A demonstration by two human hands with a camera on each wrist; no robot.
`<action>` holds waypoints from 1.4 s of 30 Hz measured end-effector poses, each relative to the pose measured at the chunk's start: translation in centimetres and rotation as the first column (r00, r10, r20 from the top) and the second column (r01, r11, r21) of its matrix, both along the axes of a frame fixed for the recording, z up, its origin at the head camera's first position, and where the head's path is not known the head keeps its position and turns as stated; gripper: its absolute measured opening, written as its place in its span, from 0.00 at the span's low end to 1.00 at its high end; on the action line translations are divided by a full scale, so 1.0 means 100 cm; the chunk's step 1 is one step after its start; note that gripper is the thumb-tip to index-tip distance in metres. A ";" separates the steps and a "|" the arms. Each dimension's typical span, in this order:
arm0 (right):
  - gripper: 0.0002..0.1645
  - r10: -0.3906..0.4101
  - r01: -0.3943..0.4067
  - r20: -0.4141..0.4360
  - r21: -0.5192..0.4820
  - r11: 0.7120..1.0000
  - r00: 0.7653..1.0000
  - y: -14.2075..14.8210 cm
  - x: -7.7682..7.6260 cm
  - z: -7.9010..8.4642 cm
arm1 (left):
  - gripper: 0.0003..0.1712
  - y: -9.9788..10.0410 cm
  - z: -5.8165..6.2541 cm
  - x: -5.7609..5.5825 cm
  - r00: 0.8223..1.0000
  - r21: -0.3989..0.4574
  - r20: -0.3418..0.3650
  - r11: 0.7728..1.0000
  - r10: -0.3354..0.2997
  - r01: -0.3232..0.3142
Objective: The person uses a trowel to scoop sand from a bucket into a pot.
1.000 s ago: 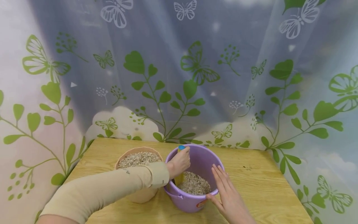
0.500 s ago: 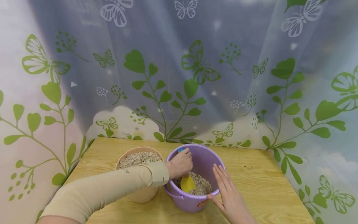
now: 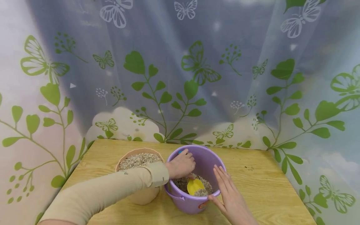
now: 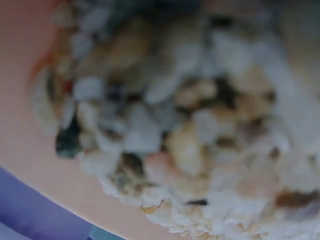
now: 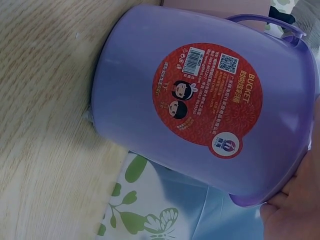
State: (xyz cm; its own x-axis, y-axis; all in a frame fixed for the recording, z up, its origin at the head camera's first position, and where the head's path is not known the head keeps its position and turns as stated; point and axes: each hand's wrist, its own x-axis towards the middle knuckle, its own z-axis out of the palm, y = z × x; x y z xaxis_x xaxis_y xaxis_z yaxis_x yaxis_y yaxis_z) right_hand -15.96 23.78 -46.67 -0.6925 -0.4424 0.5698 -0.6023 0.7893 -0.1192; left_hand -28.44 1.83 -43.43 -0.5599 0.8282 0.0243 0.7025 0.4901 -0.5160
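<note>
A small yellow shovel (image 3: pixel 195 187) with a blue handle end is tilted inside the purple bucket (image 3: pixel 187 204), its blade in the gravel (image 3: pixel 184 184) at the bottom. My left hand (image 3: pixel 182 164) reaches into the bucket and grips the handle, mostly covering it. My right hand (image 3: pixel 231 197) rests at the bucket's right rim, fingers straight against the outside; the right wrist view shows part of this hand (image 5: pixel 297 210) beside the rim. Under my left forearm stands a peach-coloured container (image 3: pixel 142 198) filled with gravel (image 3: pixel 139 160). Up close, the left wrist view shows that gravel (image 4: pixel 145 125).
Both containers stand side by side on a wooden table (image 3: pixel 258 178). A curtain (image 3: pixel 239 31) printed with butterflies and leaves hangs behind it and along both sides. The purple bucket's handle (image 3: pixel 175 196) hangs down at its front left.
My left hand has lowered slightly and moved right, swinging the shovel's blade rightward from upright to tilted through the gravel. My right hand has stayed on the rim.
</note>
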 end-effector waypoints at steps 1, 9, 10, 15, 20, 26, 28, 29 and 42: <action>0.49 -0.004 0.004 0.019 0.006 1.000 1.000 0.000 0.000 0.000 | 0.31 0.000 0.001 0.000 1.000 0.006 0.020 1.000 0.013 -0.013; 0.48 0.003 -0.003 0.019 -0.003 1.000 1.000 0.001 0.000 0.000 | 0.30 -0.002 0.012 0.000 0.996 0.052 0.090 0.999 0.007 -0.012; 0.48 0.004 -0.004 0.012 -0.009 1.000 1.000 0.001 0.001 0.001 | 0.30 -0.001 0.013 0.000 0.995 0.058 0.095 0.998 0.003 -0.009; 0.47 0.017 -0.017 -0.007 -0.019 1.000 1.000 0.000 0.002 0.002 | 0.31 -0.004 0.024 0.002 0.991 0.102 0.135 0.994 0.025 -0.039; 0.47 0.018 -0.018 -0.004 -0.017 1.000 1.000 -0.001 0.001 0.002 | 0.27 -0.011 0.036 0.004 0.969 0.192 0.240 0.976 0.054 -0.102; 0.48 -0.010 0.010 0.023 -0.004 1.000 1.000 0.000 0.002 0.002 | 0.24 -0.022 0.044 0.005 0.926 0.293 0.366 0.932 0.096 -0.212; 0.48 -0.013 0.014 0.023 -0.007 1.000 1.000 0.000 0.002 0.002 | 0.23 -0.026 0.047 0.006 0.909 0.337 0.406 0.909 0.096 -0.246; 0.48 -0.013 0.013 0.024 -0.012 1.000 1.000 0.000 0.003 0.002 | 0.23 -0.028 0.048 0.006 0.902 0.355 0.421 0.898 0.095 -0.260; 0.47 -0.006 0.006 0.004 -0.030 1.000 1.000 -0.001 0.002 0.000 | 0.25 -0.053 0.067 0.020 0.895 0.444 0.401 0.812 0.198 -0.379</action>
